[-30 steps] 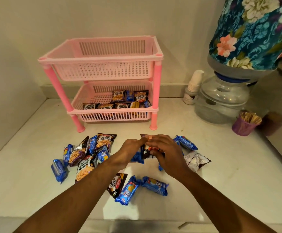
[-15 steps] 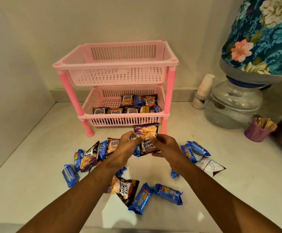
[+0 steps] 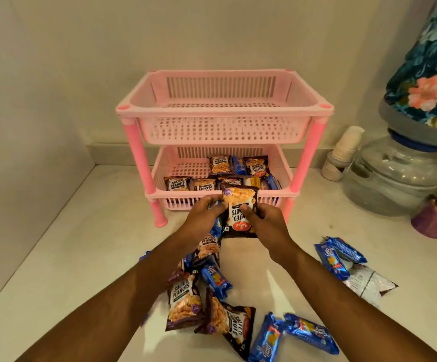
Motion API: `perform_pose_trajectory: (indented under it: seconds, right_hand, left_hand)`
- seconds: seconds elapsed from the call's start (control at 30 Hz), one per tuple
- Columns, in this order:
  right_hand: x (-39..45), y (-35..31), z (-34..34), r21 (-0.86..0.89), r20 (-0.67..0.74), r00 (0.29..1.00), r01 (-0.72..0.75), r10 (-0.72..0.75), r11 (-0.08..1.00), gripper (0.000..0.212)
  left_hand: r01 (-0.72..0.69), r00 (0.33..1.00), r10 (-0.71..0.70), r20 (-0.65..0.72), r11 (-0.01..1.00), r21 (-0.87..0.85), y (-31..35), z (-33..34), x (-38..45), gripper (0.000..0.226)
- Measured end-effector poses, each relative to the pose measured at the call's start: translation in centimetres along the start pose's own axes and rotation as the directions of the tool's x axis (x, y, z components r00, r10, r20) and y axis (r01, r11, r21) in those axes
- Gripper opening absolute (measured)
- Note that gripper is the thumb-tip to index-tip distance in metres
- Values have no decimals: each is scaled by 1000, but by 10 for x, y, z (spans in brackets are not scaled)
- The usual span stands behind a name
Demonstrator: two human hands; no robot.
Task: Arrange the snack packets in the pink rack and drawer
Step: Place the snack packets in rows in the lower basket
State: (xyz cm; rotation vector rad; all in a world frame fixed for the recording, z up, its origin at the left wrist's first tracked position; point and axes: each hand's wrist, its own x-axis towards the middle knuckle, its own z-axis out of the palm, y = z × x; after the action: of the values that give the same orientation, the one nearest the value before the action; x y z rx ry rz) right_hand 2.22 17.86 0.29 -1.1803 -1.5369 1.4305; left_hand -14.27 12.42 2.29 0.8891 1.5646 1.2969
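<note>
A two-tier pink rack (image 3: 304, 165) stands against the wall. Its top basket (image 3: 222, 137) holds nothing; its lower basket (image 3: 286, 176) holds several peanut and blue biscuit packets. My left hand (image 3: 203, 214) and my right hand (image 3: 267, 222) together pinch a salted peanuts packet (image 3: 239, 210), upside down, just in front of the lower basket. A blue packet (image 3: 217, 224) also shows under my left hand. Loose peanut packets (image 3: 184, 300) and blue biscuit packets (image 3: 310, 333) lie on the counter below my arms.
A glass water dispenser base (image 3: 392, 176) under a floral-covered bottle (image 3: 428, 66) stands at the right, with stacked paper cups (image 3: 342, 152) beside it. A purple cup (image 3: 434, 220) sits at the right edge. A silver wrapper (image 3: 368, 283) lies at the right.
Both hands lifted the salted peanuts packet off the counter and carried it forward to the front of the lower basket. The camera moved closer to the rack.
</note>
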Motion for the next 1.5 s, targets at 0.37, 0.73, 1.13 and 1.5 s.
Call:
perform_pose_trajectory:
  seconds: [0.37, 0.73, 1.13, 1.5]
  right_hand:
    - [105, -52, 62, -143, -143, 989, -58, 38, 988, 18]
    - [216, -39, 118, -432, -64, 993, -117, 99, 894, 41]
    - [251, 2, 144, -446, 24, 982, 181, -190, 876, 40]
    - [249, -1, 135, -870, 386, 902, 426, -195, 247, 66]
  left_hand:
    - [-100, 982, 124, -141, 981, 168, 45, -89, 95, 66]
    - [-67, 931, 264, -251, 802, 593, 17, -101, 211, 52]
    - [123, 956, 76, -285, 774, 621, -15, -94, 255, 38]
    - [85, 918, 228, -325, 687, 722, -17, -101, 249, 42]
